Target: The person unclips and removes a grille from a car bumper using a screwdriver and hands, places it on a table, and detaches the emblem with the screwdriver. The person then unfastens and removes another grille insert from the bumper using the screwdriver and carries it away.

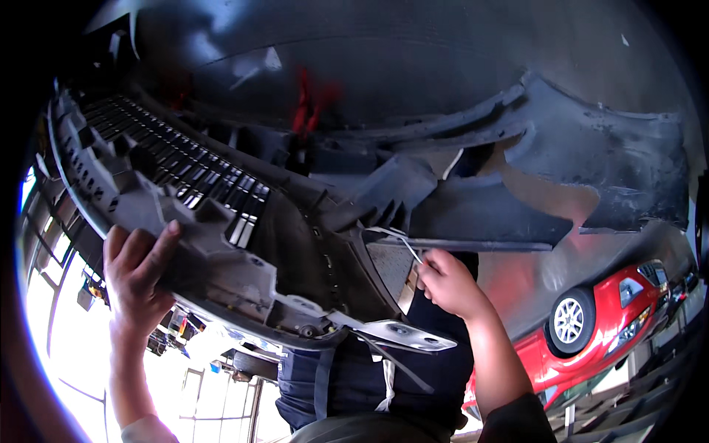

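A large dark car bumper (221, 273), its inner side showing with ribs, tabs and a slatted grille (199, 166), spans the left and middle in front of me. My left hand (140, 273) is wrapped around its near left edge, thumb and fingers against the plastic. Closer to the middle, my right hand (447, 284) is closed in a pinch on a thin pale strip (402, 238). That strip runs up and left to the bumper's inner edge; its exact kind I cannot make out. A light metal-looking bracket (402, 334) sticks out at the bumper's near end.
Dark curved plastic panels (487, 210) and a large grey torn-edged piece (605, 162) lie beyond to the right. Something red (303, 107) shows behind the bumper. A red car (591, 317) stands at the lower right. Bright windows (214, 402) fill the lower left.
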A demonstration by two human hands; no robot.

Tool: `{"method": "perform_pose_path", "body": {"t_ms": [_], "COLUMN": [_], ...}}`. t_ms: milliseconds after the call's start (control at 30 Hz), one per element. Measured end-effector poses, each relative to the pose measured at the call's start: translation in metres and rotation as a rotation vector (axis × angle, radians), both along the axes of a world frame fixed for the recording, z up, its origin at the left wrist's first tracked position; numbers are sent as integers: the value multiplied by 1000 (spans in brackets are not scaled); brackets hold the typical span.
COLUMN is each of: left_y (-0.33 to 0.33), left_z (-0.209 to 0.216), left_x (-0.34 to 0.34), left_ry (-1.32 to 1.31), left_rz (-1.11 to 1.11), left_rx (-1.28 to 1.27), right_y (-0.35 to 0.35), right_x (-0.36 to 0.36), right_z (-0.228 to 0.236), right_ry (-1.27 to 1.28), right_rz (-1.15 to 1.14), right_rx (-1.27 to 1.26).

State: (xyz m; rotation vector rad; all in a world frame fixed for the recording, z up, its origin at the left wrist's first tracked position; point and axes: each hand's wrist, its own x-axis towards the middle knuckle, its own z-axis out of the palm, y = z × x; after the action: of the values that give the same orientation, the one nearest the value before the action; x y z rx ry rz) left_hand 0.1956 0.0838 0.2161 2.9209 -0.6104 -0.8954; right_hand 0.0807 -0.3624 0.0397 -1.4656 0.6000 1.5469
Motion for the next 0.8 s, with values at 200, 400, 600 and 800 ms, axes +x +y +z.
{"method": "perform_pose_path", "body": {"t_ms": [200, 400, 600, 800], "left_y": [4, 15, 25, 36], "left_z": [15, 24, 19, 16], "left_x": [12, -3, -19, -31], "left_ry": [52, 92, 4, -246], "left_rz": [39, 60, 73, 150], "left_rx": [-5, -16, -93, -292], "right_y": [-56, 86, 373, 547], "right_x": [83, 241, 309, 303], "right_z": [90, 155, 122, 93], "right_ry": [-290, -587, -925, -894], "right_rz": [-339, -27, 599, 861], "right_rx": [53, 525, 486, 422]}}
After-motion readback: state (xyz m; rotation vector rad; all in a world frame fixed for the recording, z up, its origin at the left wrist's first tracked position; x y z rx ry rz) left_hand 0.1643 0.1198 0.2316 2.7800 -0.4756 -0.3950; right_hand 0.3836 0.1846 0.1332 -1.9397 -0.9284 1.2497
